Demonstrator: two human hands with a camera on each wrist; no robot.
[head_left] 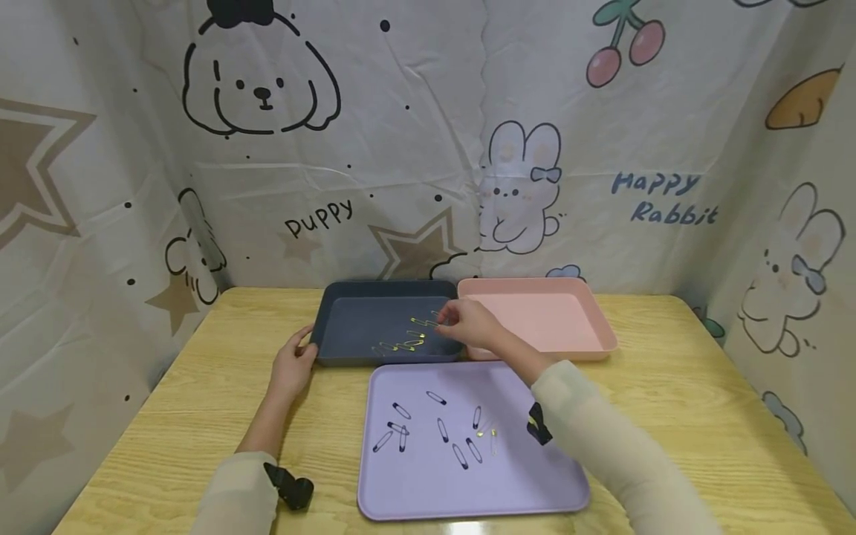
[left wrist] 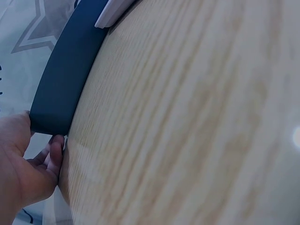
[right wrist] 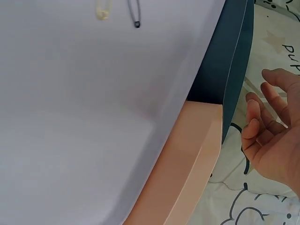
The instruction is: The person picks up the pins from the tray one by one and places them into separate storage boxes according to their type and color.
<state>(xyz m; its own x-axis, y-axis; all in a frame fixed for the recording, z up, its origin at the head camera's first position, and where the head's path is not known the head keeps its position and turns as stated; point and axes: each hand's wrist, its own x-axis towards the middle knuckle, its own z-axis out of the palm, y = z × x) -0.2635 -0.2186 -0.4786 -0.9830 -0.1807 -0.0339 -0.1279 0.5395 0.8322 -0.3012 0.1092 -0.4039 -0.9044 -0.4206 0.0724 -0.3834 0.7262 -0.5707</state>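
My left hand (head_left: 294, 365) grips the front left corner of a dark blue-grey tray (head_left: 361, 290); the left wrist view shows its fingers (left wrist: 55, 151) curled at that corner. Over the right part of this tray hovers my right hand (head_left: 468, 323), with its fingers (right wrist: 253, 110) loosely bent and nothing visible between them in the right wrist view. Several yellow safety pins (head_left: 416, 334) lie in the dark tray, close to the right fingertips. Nearer to me, a lilac tray (head_left: 414, 494) bears several black safety pins (head_left: 443, 429) and a few yellow safety pins (head_left: 493, 440).
A pink tray (head_left: 542, 319) stands against the right side of the dark one, with the right forearm crossing its front left corner. Behind the wooden table (head_left: 669, 416) hangs a printed curtain (head_left: 414, 148), which also runs along both sides.
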